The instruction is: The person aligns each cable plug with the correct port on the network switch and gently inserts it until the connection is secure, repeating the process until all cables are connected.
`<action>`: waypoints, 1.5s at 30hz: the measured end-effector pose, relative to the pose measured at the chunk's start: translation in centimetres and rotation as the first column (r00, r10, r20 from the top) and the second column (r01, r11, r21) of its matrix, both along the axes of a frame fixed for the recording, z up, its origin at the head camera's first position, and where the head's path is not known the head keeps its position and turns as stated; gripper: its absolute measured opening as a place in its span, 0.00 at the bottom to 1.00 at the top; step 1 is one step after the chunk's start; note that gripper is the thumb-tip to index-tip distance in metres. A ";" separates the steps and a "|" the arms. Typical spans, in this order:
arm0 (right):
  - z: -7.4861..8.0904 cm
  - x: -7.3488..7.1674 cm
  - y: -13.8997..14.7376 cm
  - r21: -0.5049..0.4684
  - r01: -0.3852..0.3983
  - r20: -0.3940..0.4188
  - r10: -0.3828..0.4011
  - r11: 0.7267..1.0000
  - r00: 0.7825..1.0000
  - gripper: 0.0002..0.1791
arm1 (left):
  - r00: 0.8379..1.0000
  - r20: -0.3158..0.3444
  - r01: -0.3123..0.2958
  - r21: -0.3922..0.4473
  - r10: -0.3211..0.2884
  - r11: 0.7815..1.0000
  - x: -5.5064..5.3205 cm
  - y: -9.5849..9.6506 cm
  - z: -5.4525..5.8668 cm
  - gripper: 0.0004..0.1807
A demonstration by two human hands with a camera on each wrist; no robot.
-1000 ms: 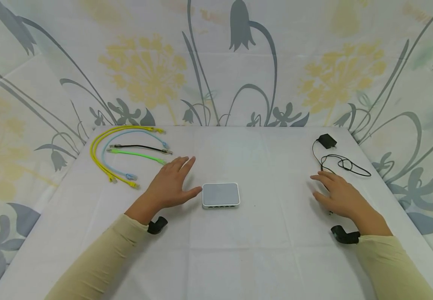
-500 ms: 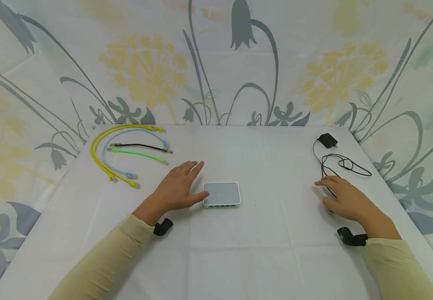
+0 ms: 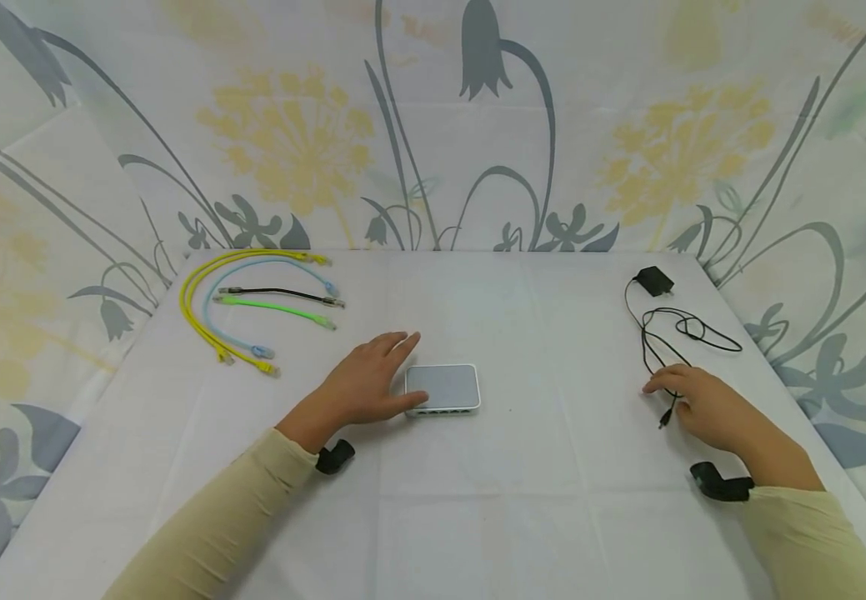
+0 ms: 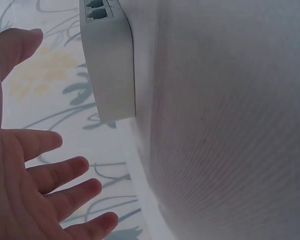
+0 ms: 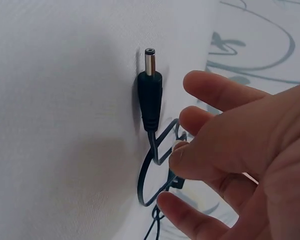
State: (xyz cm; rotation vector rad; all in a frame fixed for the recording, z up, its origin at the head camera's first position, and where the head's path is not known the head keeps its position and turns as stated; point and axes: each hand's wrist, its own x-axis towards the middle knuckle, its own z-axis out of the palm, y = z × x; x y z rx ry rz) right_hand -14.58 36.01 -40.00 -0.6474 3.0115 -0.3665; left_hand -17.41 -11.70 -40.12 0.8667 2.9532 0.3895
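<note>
My left hand (image 3: 361, 383) is over the left side of a small white network switch (image 3: 448, 385), its thumb overlapping the near left corner in the head view. In the left wrist view the fingers (image 4: 59, 175) are spread and the palm holds nothing; the switch (image 4: 109, 80) shows two ports. At the right, my right hand (image 3: 725, 421) hovers above the cord of a black power adapter (image 3: 654, 282). Its fingers bend loosely beside the barrel plug (image 5: 150, 102), which lies on the white cloth with its metal tip pointing away from the cord, and nothing is between them.
Network cables lie at the back left: yellow ones (image 3: 191, 312), a light blue one (image 3: 207, 312), a black one (image 3: 275, 292) and a green one (image 3: 275, 307). A floral curtain (image 3: 433, 125) rises behind the white-covered table (image 3: 523, 533).
The left hand has moved right and slightly nearer, its thumb now over the switch. My right hand has shifted right and nearer, bringing the barrel plug into sight. Switch and cables have stayed put.
</note>
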 end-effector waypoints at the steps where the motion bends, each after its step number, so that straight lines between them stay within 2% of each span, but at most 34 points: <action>1: 0.0 0.0 0.1 0.002 -0.002 0.000 0.002 1.000 1.000 0.27 | 1.000 0.005 0.004 -0.002 -0.004 1.000 0.0 0.1 0.0 0.47; 6: -0.1 0.2 0.3 0.025 -0.008 -0.015 0.009 1.000 1.000 0.27 | 1.000 0.020 0.018 0.000 -0.018 1.000 0.1 0.4 -0.3 0.46; 16: -0.2 0.1 0.4 0.014 0.013 0.057 -0.014 1.000 0.998 0.19 | 0.999 0.037 0.038 0.013 -0.038 0.999 0.1 1.1 -0.4 0.45; 29: -0.4 0.1 0.6 0.038 0.004 0.039 -0.006 0.999 0.999 0.16 | 0.995 0.091 0.042 0.021 -0.044 0.999 0.1 2.1 -0.5 0.46; 37: -0.3 0.2 0.4 0.042 0.012 0.048 -0.014 0.999 0.999 0.14 | 0.993 0.081 0.085 -0.022 -0.083 0.996 0.2 2.7 -0.5 0.46; 45: -0.6 0.2 0.4 0.034 -0.019 -0.001 0.019 0.999 1.000 0.13 | 0.989 0.096 0.114 -0.036 -0.110 0.993 0.2 3.1 -0.4 0.43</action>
